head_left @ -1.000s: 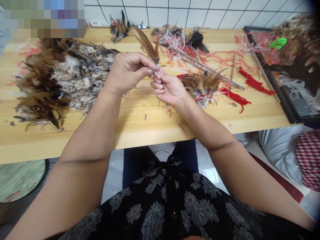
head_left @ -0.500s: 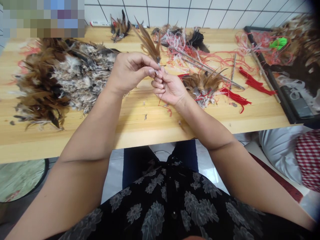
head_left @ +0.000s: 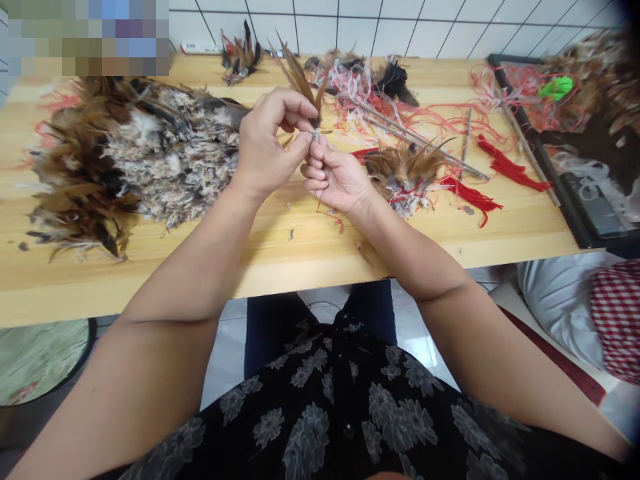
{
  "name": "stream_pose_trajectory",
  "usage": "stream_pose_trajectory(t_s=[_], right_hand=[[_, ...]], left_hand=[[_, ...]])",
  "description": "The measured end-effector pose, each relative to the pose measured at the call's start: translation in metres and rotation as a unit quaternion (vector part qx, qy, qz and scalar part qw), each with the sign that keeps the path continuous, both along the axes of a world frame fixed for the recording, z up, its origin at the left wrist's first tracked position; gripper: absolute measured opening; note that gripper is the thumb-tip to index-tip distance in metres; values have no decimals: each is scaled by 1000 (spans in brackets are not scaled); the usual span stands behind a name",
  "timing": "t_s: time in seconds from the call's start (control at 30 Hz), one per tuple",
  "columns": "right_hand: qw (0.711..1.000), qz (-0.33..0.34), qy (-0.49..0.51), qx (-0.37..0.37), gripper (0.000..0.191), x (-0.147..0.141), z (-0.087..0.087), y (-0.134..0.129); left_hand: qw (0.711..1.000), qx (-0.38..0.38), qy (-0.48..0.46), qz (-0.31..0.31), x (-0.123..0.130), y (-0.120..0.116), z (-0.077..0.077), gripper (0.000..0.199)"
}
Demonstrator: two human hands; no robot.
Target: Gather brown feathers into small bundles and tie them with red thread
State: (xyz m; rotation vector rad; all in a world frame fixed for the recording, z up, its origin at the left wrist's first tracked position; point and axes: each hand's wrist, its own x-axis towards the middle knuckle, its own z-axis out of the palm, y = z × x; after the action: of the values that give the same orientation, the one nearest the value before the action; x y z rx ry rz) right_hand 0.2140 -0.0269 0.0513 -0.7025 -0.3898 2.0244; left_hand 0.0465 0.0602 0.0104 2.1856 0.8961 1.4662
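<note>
A small bunch of brown feathers point(head_left: 297, 75) points up and away, its quill ends pinched in the fingertips of my right hand point(head_left: 340, 175). My left hand point(head_left: 270, 140) is closed at the same spot, thumb and fingers curled against the feathers' base. What exactly lies between those left fingertips is too small to make out. Red thread point(head_left: 330, 212) hangs below my right hand onto the wooden table point(head_left: 300, 267). Right of that hand sits a cluster of brown feathers point(head_left: 407, 163) bound with red thread.
A big heap of grey and brown feathers point(head_left: 170, 160) covers the table's left side. Thin sticks point(head_left: 420, 138), tangled pink string point(head_left: 350, 83) and red tassels point(head_left: 510, 163) lie to the right. A black-framed tray point(head_left: 555, 167) holds more feathers and a phone point(head_left: 593, 203).
My left hand has shifted slightly right, its index finger lifting higher beside the feathers. The bunch has moved a little to the right at its tips. My right hand stays nearly still.
</note>
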Motion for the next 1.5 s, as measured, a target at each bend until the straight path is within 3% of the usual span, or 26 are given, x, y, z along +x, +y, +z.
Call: stream_pose_trajectory(t_s=[0.1,0.43,0.53,0.67,0.73,0.9,1.27,1.5], right_hand=[[1000,-1,-4,-10,41,-2,0,-1],[1000,-12,-15,1,42,-6,-6,0],[1000,-19,-20,0,43,-7,-5,-1],[999,-28,-31,-7,44,-8,0,-3],[999,-33,-32,-14,45,-9,2,-3],[998,-44,-14,-41,46,-11,3,-3],[998,-17,-22,-62,44,-10,4,-5],[995,-7,-77,-71,43,-11,4,-5]], left_hand=[[999,33,4,41,5,-5,-3,27],[980,180,-43,68,16,-14,-13,18],[975,206,-15,81,14,-13,-14,13],[975,217,9,55,10,-11,-14,9],[983,180,5,37,9,-8,-17,3],[999,15,-13,30,6,4,-27,25],[998,-20,-56,-26,-1,15,-36,51],[995,-74,-47,-48,-2,36,-53,77]])
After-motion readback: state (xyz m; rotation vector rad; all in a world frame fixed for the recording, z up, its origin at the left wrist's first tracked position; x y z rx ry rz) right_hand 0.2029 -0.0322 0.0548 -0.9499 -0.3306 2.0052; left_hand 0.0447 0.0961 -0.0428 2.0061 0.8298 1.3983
